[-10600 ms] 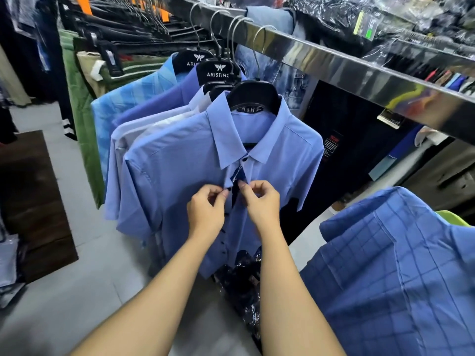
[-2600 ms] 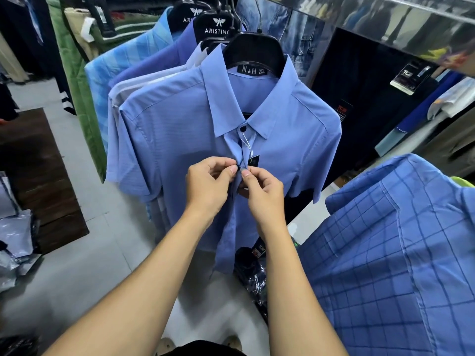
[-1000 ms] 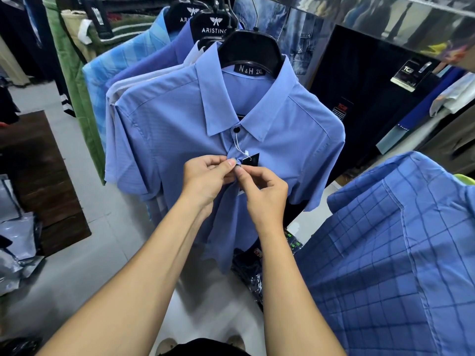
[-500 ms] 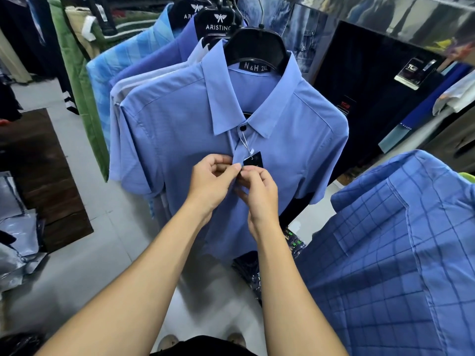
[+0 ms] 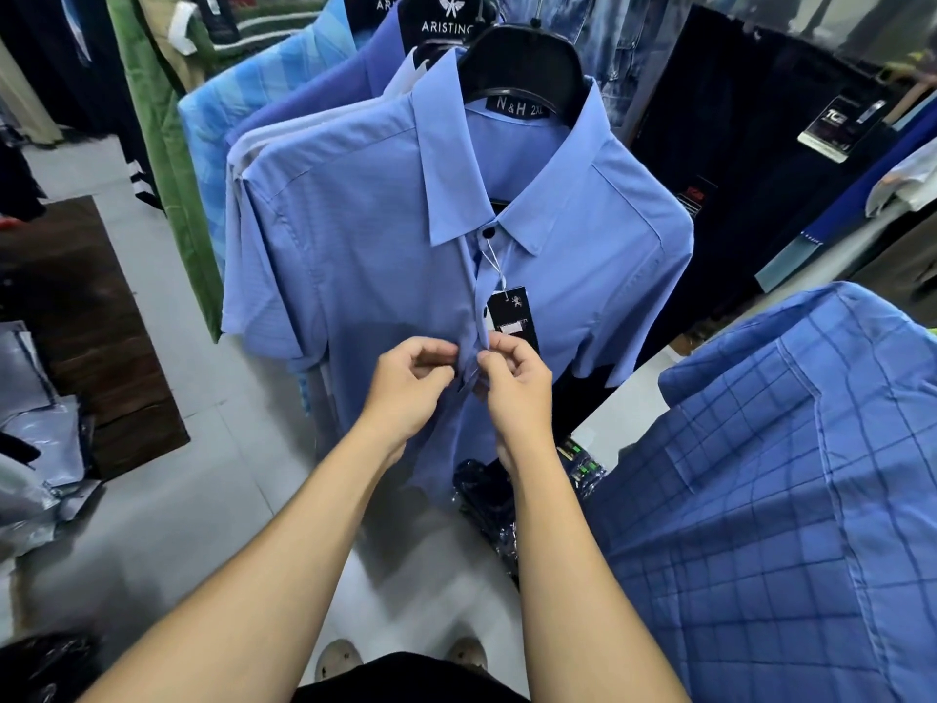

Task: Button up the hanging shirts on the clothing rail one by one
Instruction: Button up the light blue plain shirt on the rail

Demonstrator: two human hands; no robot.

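At the near end of the rail, front of the row, hangs the shirt (image 5: 385,276) we are working on: plain blue, short-sleeved, on a black hanger (image 5: 522,58) marked N&H 2XL. Its long axis runs collar to hem, top of the view downward, slightly tilted toward lower left; collar up, front facing us. The rail itself is out of view. Other shirts hang behind it; a checked shirt (image 5: 791,479) sits at lower right, well apart from the hands.

Collar button (image 5: 488,232) is closed. A tag (image 5: 513,317) on a string dangles just right of the placket, above our right hand.

Left hand (image 5: 405,388) pinches the left edge of the placket, fingers narrow on cloth. Right hand (image 5: 517,388) pinches the opposite edge, thumb and forefinger closed on it. Fingertips nearly touch at mid-chest. The button itself is hidden between them.

To do this step well, we judge: keep both edges taut and level, keep the tag clear of the hole, push the button through edge first, then check it lies flat. Work downward; several buttons below likely remain open.
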